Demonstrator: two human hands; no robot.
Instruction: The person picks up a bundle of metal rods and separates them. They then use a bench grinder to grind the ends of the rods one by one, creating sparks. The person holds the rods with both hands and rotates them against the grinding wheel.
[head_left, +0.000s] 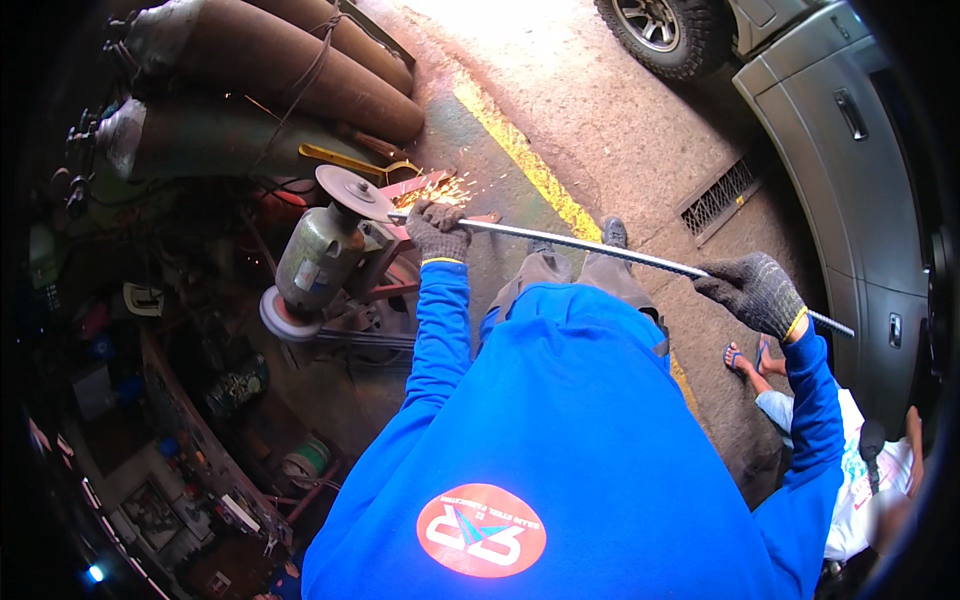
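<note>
Steel rod (590,245) crosses before you, left grip (438,232) and right grip (755,293) both clamped on it, its left end at the grinding wheel (352,192), sparks (440,188) flying. A person (850,480) is near your right arm (815,410); beyond, gas cylinders (350,85) and a parked vehicle (855,200).

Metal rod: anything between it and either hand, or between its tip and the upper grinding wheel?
Only gloves separate left hand and right hand from the metal rod. Nothing visible blocks its tip, at the upper grinding wheel's rim near the sparks.
</note>
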